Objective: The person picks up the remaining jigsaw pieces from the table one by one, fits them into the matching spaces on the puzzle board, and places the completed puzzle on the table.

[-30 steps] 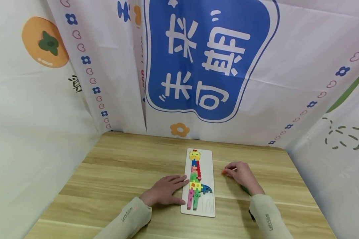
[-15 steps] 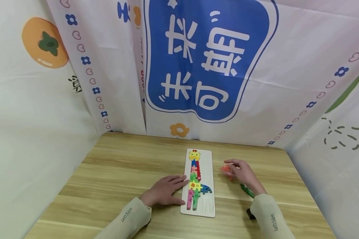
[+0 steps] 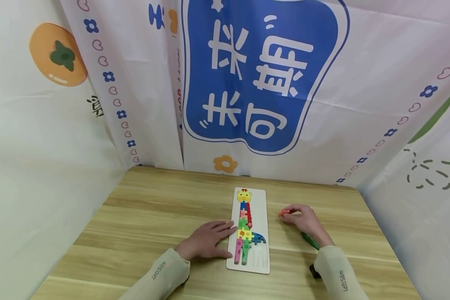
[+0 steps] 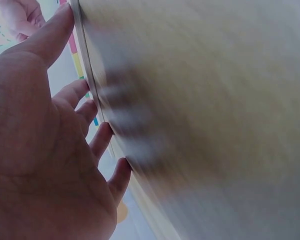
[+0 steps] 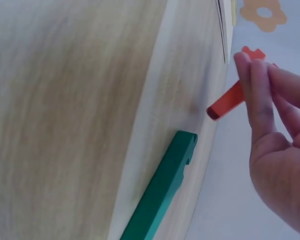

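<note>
A white puzzle board [image 3: 260,208] lies on the table, holding a giraffe puzzle [image 3: 244,233] of coloured jigsaw pieces. Its lower right shows a bare leg-shaped recess. My left hand [image 3: 210,239] rests along the board's left edge, fingers spread and fairly straight; in the left wrist view its fingertips [image 4: 106,129] meet that edge. To the right of the board, my right hand [image 3: 303,218] pinches an orange-red puzzle piece [image 5: 227,101] between thumb and fingers. The piece has a dark tip at one end and a knobbed other end, partly hidden by the fingers.
A green puzzle piece [image 5: 160,190] lies on the table below my right hand. Near the right sleeve is a small black object [image 3: 315,271], partly covered. Printed white cloth [image 3: 153,125] stands around the table's back and sides.
My right hand has turned the orange-red piece about in its fingers and shifted slightly; more of the green piece shows than at first. The left hand and the board stay put.
</note>
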The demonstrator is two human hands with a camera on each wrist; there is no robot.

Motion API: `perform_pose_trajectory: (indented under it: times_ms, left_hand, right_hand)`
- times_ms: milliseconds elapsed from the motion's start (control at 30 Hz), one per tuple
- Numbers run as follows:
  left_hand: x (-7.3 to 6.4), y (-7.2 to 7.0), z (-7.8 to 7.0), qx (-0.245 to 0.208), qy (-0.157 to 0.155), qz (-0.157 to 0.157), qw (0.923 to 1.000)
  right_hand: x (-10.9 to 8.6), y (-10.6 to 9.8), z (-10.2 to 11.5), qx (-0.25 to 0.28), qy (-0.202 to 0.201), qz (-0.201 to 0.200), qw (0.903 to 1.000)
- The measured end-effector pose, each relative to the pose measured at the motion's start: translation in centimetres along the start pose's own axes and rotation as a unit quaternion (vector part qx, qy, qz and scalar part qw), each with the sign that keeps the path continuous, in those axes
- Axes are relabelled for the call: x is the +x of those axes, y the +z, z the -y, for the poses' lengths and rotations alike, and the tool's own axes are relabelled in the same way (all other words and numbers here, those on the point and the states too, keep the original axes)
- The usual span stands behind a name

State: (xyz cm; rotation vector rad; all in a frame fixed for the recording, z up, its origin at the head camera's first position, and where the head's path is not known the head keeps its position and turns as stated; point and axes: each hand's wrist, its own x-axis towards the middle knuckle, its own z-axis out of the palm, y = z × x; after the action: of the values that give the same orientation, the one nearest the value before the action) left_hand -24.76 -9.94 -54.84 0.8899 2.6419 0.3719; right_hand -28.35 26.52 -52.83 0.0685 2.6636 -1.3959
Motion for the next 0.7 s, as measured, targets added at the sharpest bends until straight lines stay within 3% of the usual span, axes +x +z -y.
perform_pose_trajectory:
  times_ms: [200,467,700]
  left_hand:
    - [0.0,-0.1,0.0,-0.004,-0.002,0.001,1.0]
    - [0.0,0.0,0.0,-0.006,-0.004,0.001,1.0]
    - [0.0,0.0,-0.1,-0.005,-0.005,0.0,1.0]
  right_hand:
    - [0.1,0.0,0.5,0.058,0.004,-0.01,0.9983]
    - [-0.4,-0.4,1.2,0.025,-0.021,-0.012,0.9994]
    - [-0.6,-0.4,1.5,0.078,-0.03,-0.003,0.9965]
